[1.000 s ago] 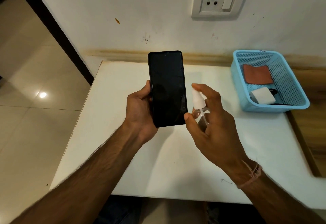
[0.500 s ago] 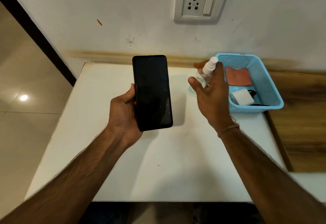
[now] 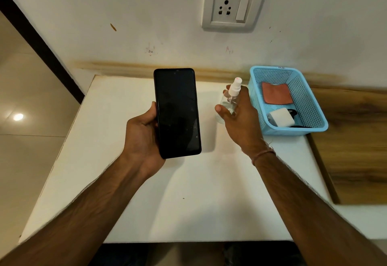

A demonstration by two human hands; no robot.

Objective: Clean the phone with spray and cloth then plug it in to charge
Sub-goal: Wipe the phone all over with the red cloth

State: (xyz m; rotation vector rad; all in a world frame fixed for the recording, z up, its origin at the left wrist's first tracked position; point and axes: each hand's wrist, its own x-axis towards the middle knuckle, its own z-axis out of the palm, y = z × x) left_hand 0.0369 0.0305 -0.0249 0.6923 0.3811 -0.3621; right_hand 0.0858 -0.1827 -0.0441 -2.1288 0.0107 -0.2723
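My left hand (image 3: pixel 142 134) holds a black phone (image 3: pixel 177 112) upright above the white table (image 3: pixel 188 203), its dark screen facing me. My right hand (image 3: pixel 238 117) is wrapped around a small clear spray bottle (image 3: pixel 231 96) with a white nozzle, standing at the table's back beside the basket. The blue plastic basket (image 3: pixel 316 111) to the right holds an orange-brown cloth (image 3: pixel 276 95) and a white charger adapter (image 3: pixel 281 117) with a black cable partly hidden behind it.
A white wall socket with a switch (image 3: pixel 232 6) sits on the wall above the table. A wooden surface (image 3: pixel 356 144) adjoins the table on the right. Tiled floor (image 3: pixel 25 119) lies to the left.
My right hand has carried the spray bottle from beside the phone to the back right, next to the basket, and lowered it to the table. The phone stays in my left hand.
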